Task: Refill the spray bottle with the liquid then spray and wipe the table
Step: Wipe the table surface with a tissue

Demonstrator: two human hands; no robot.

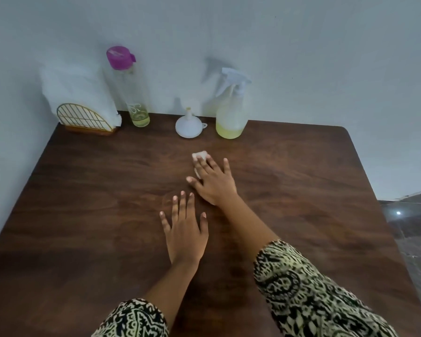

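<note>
A small white wad of tissue point(199, 156) is pinned flat on the table point(83, 215), a little beyond its middle toward 12 o'clock; it is pressed beneath the straight, spread fingers of the right hand point(213, 182), with nothing curled round it, so that only its far corner and a sliver by the thumb are seen. From the palm the wad lies at 11 o'clock, and the hand's long axis is laid from 5 to 11 o'clock; the coming stroke is therefore judged to be a slide along the wood rather than a lift.

The left hand point(184, 229) is laid flat at 7 o'clock of the right, fingers straight and apart, nothing held; the right is plainly the nearer to the wad.

The tissue looks thin, soft and folded; the table is dark, smooth wood grain with a rounded corner.

At 1 o'clock of the wad, by the wall, the spray bottle point(231, 113) is stood upright; it is of cloudy plastic, with a white trigger head and a low layer of yellow liquid. Just beside it at 9 o'clock a white funnel point(188, 126) is set mouth down; farther along, a tall clear bottle point(131, 93) with a purple cap is stood, a little yellowish liquid at its foot. A gold wire holder point(83, 117) stuffed with white napkins is placed at the 10 o'clock corner.
</note>
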